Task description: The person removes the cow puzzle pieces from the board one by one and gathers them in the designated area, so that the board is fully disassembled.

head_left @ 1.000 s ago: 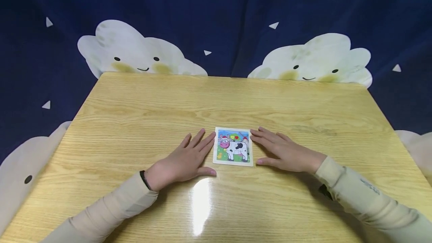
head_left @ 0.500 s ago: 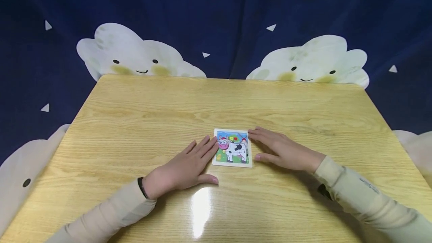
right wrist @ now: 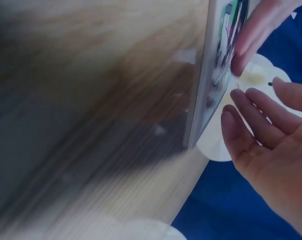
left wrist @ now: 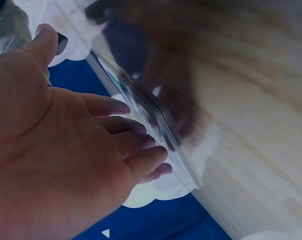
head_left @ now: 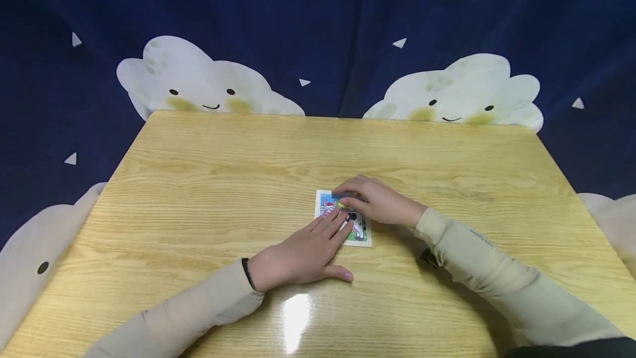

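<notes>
A square cow picture puzzle point(head_left: 360, 231) in a pale frame lies flat on the wooden table. Stretched over its lower left part is my left hand point(head_left: 309, 252), fingers straight and thumb spread toward the front. My right hand point(head_left: 380, 200) arches over the upper right part, its fingers gently bent, thumb near the left fingertips. Seen low in the left wrist view, the board point(left wrist: 151, 112) stands thin on the glossy surface with fingertips right at its face. In the right wrist view, the bent fingers point(right wrist: 231, 125) hold nothing. Both hands hide much of the picture.
The pale wooden table point(head_left: 223, 153) reaches back to a dark blue curtain point(head_left: 328, 26) printed with white clouds. A bright light reflection point(head_left: 296, 319) shows on the tabletop near the front.
Both hands have moved inward from the puzzle's sides to over its face. The left went right; the right went left, and its fingers have bent. The puzzle stays in about the same place.
</notes>
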{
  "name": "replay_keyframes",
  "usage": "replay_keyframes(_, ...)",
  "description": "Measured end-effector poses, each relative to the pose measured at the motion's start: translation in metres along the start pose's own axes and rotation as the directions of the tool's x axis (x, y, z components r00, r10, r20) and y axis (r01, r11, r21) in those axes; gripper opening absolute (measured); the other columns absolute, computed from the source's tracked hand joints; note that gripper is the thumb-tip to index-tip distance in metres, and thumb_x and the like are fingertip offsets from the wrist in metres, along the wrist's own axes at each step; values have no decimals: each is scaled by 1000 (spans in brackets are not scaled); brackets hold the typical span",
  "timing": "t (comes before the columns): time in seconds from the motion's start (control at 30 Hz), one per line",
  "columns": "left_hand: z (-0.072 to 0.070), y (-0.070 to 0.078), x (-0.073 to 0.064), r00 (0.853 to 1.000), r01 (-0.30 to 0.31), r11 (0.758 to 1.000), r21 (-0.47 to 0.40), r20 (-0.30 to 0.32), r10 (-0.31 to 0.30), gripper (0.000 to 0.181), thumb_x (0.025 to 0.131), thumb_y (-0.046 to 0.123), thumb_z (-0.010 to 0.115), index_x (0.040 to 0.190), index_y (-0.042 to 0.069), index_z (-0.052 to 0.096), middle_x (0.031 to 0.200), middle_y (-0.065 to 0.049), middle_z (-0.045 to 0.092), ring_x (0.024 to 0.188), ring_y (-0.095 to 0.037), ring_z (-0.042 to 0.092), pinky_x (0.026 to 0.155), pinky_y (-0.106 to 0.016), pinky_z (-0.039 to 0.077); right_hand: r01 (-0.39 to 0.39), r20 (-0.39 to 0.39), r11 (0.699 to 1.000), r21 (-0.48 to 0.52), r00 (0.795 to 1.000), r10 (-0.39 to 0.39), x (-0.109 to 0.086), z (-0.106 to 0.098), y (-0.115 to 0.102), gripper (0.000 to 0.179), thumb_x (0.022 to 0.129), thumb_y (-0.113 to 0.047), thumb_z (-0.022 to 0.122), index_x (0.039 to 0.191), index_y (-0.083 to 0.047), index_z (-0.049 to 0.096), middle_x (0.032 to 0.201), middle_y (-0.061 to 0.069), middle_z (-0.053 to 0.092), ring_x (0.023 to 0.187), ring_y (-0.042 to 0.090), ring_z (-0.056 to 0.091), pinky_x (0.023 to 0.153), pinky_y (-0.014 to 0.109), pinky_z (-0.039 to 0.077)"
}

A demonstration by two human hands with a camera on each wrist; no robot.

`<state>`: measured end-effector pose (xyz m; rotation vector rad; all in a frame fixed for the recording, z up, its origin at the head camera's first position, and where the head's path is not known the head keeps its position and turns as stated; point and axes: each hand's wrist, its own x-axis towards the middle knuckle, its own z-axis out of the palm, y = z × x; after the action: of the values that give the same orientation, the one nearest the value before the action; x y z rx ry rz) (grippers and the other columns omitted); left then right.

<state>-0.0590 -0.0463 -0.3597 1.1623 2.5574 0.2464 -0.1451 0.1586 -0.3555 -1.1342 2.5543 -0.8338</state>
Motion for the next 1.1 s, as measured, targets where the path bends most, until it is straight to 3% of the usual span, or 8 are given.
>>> replay_keyframes(0.27,2,-1,5,999,31,999,17,15,-31,92,94,61,48,155,0,17,162,-19,6,149,-30,3,118,-43,13,-36,12,999,23,999,36,23,5,-2,22,100,-11,56,116,-3,70,112,6,69,103,20,61,92,40,47)
replay_keyframes(0.43,5,-2,6,1000,22,999,35,7,-23,93,93,63,48,156,1,18,162,-19,4,149,-30,2,119,-42,12,-55,19,997,63,998,53,31,6,-6,21,100,-10,56,113,-3,71,107,5,70,92,14,63,87,37,50)
replay_keyframes(0.73,3,0,8,1000,9,998,56,18,-10,97,92,64,50,155,-1,17,161,-22,-1,149,-31,1,119,-41,11,-100,26,994,50,995,99,42,8,-9,19,99,-10,57,111,-1,70,98,5,71,84,12,62,82,34,51)
replay_keyframes(1.1,4,-1,9,999,35,999,32,37,-36,98,91,66,50,156,2,13,162,-19,0,149,-29,-1,119,-40,10,-112,-19,977,183,993,117,49,7,-4,10,92,-1,65,99,-1,73,90,4,72,77,12,63,72,28,52)
